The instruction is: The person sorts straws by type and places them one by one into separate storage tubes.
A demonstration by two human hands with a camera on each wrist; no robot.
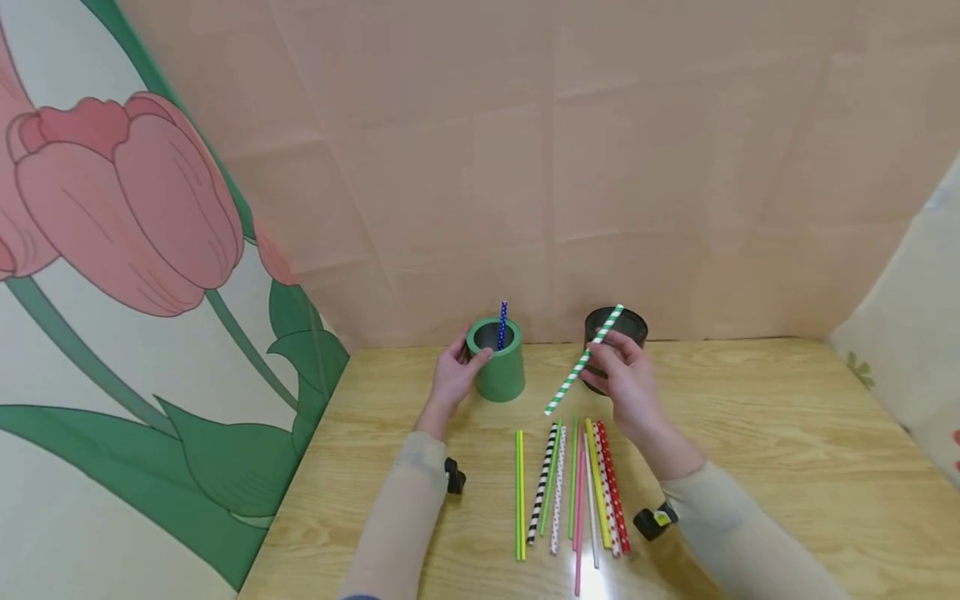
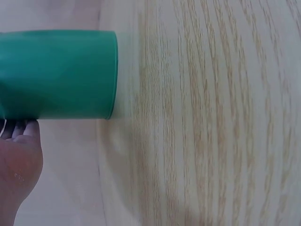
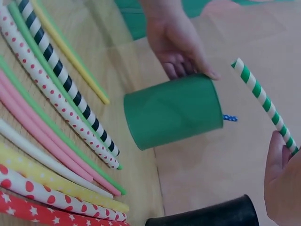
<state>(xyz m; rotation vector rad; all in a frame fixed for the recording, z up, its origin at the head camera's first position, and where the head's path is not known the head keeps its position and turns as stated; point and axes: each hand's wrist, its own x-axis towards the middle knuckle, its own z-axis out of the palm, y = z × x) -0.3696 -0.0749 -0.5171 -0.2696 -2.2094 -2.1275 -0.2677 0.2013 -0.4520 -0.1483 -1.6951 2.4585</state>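
My left hand (image 1: 456, 375) grips the green cup (image 1: 501, 375) by its left side, with the thumb at the rim. A blue dotted paper straw (image 1: 503, 321) stands inside that cup and pokes out above the rim. In my right hand (image 1: 628, 379) a green-and-white striped paper straw (image 1: 564, 392) is pinched between thumb and fingers, slanting down to the left. It passes in front of the black cup (image 1: 637, 327), which is partly hidden behind the hand. The right wrist view shows the striped straw (image 3: 257, 90) raised beside the green cup (image 3: 174, 113).
Several straws lie in a row on the wooden table (image 1: 787, 433), among them a black-and-white striped straw (image 1: 542, 483), a pink straw (image 1: 579, 517) and a red starred straw (image 1: 615, 492). Behind the table rises a pinkish covering (image 1: 555, 167); a tulip-painted panel (image 1: 135, 208) is on the left.
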